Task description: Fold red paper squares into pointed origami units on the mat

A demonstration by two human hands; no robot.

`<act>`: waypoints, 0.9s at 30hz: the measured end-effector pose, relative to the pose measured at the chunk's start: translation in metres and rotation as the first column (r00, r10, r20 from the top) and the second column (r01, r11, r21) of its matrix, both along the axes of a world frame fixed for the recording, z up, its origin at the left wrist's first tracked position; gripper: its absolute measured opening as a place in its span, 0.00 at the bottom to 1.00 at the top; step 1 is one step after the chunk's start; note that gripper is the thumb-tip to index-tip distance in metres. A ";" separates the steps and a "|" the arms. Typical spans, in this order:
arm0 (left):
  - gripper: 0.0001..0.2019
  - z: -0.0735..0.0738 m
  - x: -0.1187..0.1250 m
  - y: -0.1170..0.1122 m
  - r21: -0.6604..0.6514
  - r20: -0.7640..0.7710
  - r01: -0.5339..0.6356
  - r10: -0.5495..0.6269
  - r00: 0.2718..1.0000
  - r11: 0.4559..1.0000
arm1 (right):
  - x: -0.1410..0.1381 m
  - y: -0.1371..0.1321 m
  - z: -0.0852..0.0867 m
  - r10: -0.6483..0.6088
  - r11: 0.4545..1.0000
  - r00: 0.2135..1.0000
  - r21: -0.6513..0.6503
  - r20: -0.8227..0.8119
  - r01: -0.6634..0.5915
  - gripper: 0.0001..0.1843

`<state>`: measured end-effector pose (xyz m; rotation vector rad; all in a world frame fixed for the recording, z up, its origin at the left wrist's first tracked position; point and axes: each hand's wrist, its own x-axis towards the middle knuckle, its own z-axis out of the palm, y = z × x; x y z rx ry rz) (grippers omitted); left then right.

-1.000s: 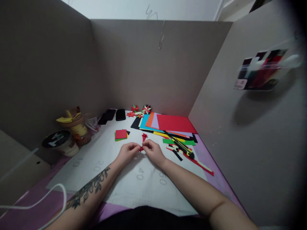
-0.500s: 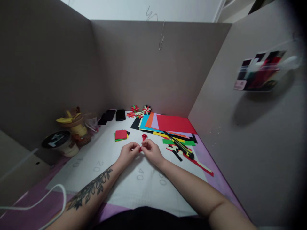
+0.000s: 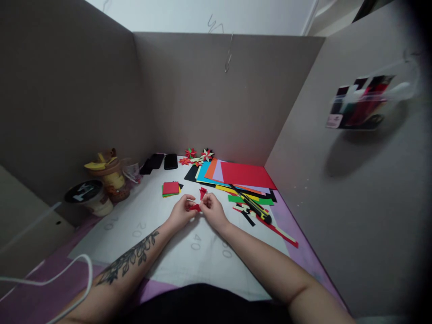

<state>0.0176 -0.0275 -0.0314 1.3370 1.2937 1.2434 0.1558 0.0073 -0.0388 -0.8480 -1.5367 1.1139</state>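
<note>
Between my two hands, over the middle of the white sheet (image 3: pixel 175 265), is a small folded piece of red paper (image 3: pixel 195 207). My left hand (image 3: pixel 182 210) curls its fingers round the paper's left part. The fingertips of my right hand (image 3: pixel 212 209) pinch its right end. Just beyond my hands lie more folded red paper pieces (image 3: pixel 203 192). To the left sits a stack of square papers (image 3: pixel 170 189), red on top with green and yellow edges below. The exact folds in my fingers are too small to make out.
Folded paper stars (image 3: pixel 206 155) and colored sheets (image 3: pixel 248 175) lie at the back. On the right are a yellow-black cutter (image 3: pixel 259 211) and paper strips (image 3: pixel 280 235). Phones (image 3: pixel 170 161) and cups (image 3: pixel 113 180) stand back left. A white cable (image 3: pixel 89 270) crosses the lower left.
The red paper now lies more sideways between my hands and shows more of its length. My left fingers have opened a little around it. The view has shifted slightly.
</note>
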 end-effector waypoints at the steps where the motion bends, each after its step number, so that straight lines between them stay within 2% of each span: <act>1: 0.20 -0.001 0.000 0.000 0.002 0.016 0.003 -0.003 1.000 1.000 | 0.000 0.001 -0.002 -0.007 1.000 1.000 0.003 -0.002 0.007 0.05; 6: 0.21 -0.002 -0.001 0.001 0.066 0.143 0.047 -0.057 0.988 0.997 | 0.001 0.007 -0.011 -0.047 0.999 0.999 0.010 -0.024 0.048 0.05; 8: 0.20 -0.001 -0.002 0.000 0.105 0.129 0.057 -0.070 0.989 0.993 | 0.001 0.006 -0.012 -0.044 0.999 0.999 0.029 -0.007 0.044 0.05; 10: 0.14 -0.001 -0.002 -0.002 0.132 0.011 0.035 -0.037 0.999 0.991 | 0.001 0.003 -0.011 -0.022 0.998 0.999 0.061 0.031 0.020 0.05; 12: 0.06 -0.001 -0.002 -0.004 0.160 -0.194 0.001 0.031 0.981 0.987 | 0.001 -0.001 -0.010 0.000 0.995 0.997 0.097 0.077 -0.008 0.05; 14: 0.06 -0.001 -0.001 -0.007 0.210 -0.378 -0.014 0.095 0.921 0.978 | 0.001 -0.005 -0.010 0.014 0.992 0.993 0.122 0.119 -0.029 0.05; 16: 0.07 -0.001 -0.001 -0.008 0.276 -0.478 -0.002 0.139 0.867 0.961 | 0.002 -0.007 -0.009 0.015 0.990 0.989 0.135 0.148 -0.036 0.06; 19: 0.08 -0.002 -0.001 -0.008 0.335 -0.532 0.039 0.154 0.832 0.941 | 0.002 -0.008 -0.009 0.001 0.986 0.986 0.166 0.167 -0.029 0.06; 27: 0.11 0.000 -0.004 -0.008 0.332 -0.560 0.066 0.140 0.817 0.941 | 0.000 -0.006 -0.011 0.015 0.980 0.976 0.189 0.218 -0.057 0.12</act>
